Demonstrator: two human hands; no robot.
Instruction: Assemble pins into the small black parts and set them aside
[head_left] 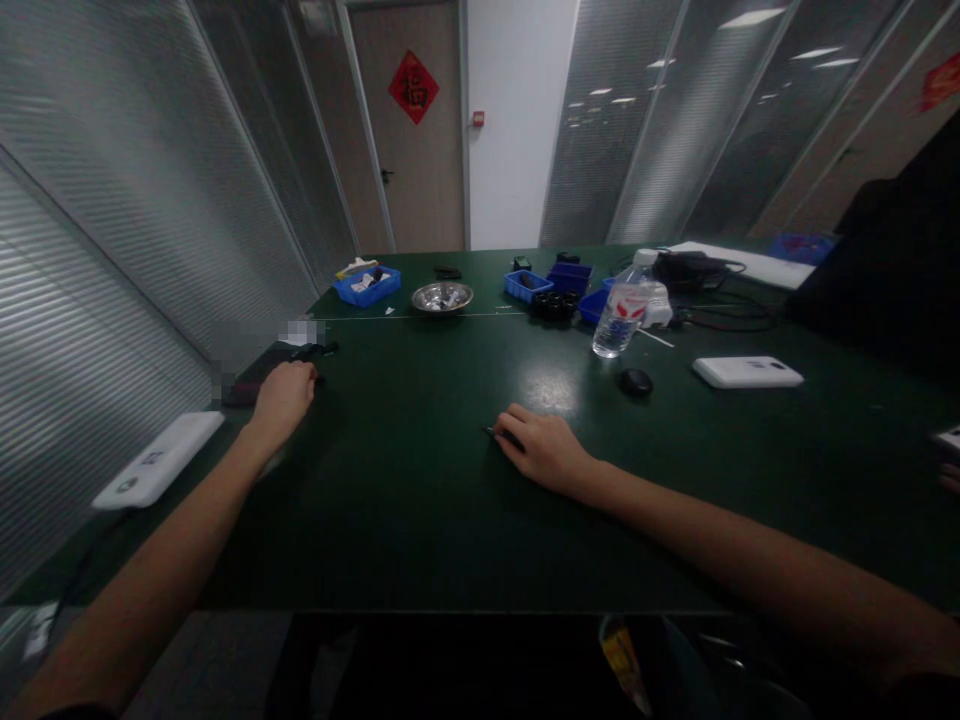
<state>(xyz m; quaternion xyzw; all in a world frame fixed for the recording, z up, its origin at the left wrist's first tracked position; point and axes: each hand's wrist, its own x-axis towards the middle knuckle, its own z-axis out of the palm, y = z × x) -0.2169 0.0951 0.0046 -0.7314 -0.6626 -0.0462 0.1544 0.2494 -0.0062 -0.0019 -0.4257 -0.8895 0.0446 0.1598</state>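
Note:
My left hand [285, 397] reaches to the left part of the dark green table [420, 500], fingers curled over a small black object [319, 350] beside a flat black pad [259, 372]; what it grips is hidden. My right hand [541, 447] rests near the table's middle, fingers closed on a thin dark pen-like thing [495, 434] whose tip sticks out to the left.
A white device [159, 460] lies at the left edge, another white device [747, 372] at the right. A water bottle [621, 312], black mouse [635, 381], metal bowl [442, 296] and blue bins [367, 286] sit farther back. Cables lie at back right.

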